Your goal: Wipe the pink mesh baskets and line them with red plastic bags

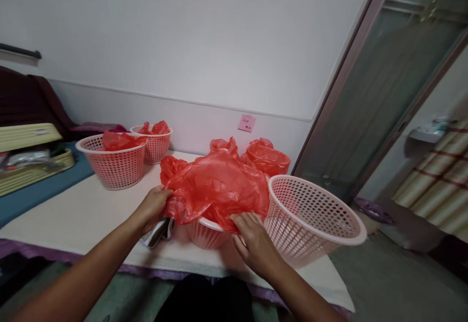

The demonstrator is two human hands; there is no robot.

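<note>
There, red bag [215, 185] between both hands.

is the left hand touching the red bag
Touching. The head view shows the left hand with its fingers closed on the edge of the red bag, which drapes over a small basket.

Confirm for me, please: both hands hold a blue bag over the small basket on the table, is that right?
Not quite: the bag is red, not blue. The head view shows the left hand and right hand holding it over the small basket on the table.
</note>
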